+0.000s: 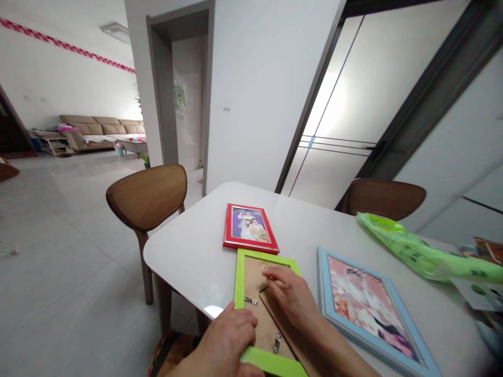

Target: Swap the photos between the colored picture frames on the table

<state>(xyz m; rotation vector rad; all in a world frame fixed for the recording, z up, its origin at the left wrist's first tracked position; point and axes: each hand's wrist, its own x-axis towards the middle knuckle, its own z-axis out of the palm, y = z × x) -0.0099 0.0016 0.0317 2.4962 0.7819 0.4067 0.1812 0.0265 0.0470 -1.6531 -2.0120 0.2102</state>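
A bright green picture frame (239, 283) lies face down at the table's near edge, its brown backing board (255, 280) facing up. My left hand (231, 340) is closed over the frame's lower left side. My right hand (291, 296) rests over the backing, fingers bent and closed at a small metal clip (265, 269) near the top, which the fingertips partly cover. Another metal clip (251, 301) sits on the left side, and a third clip (277, 343) is near the bottom. A brown support flap (281, 327) runs below my right hand, partly hidden by the forearm.
Touching the green frame's far end is a red framed photo (251, 248). On the right lies a larger light-blue framed picture (324, 283). Beyond it is a green plastic bag (424, 256). All rest on a white table (188, 256), with wooden chairs (149, 196) around it.
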